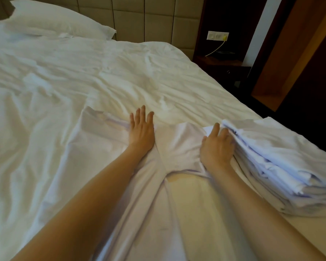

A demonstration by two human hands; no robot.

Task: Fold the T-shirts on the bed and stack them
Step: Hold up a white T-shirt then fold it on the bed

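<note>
A white T-shirt (102, 147) lies spread and wrinkled on the bed (83, 72) in front of me, its cloth bunched between my arms. My left hand (142, 130) lies flat on the shirt's far edge with straight fingers. My right hand (216, 146) rests on the shirt's right part, fingers curled into the cloth right beside a stack of folded white T-shirts (282, 162). Whether the right fingers pinch the shirt or the stack's edge is not plain. The stack holds several shirts and sits near the bed's right edge.
A white pillow (58, 21) lies at the head of the bed against a padded headboard (139, 19). A dark nightstand (222, 63) with a wall socket (217, 35) and yellow cable stands right of the bed. The rumpled sheet stretches left and beyond.
</note>
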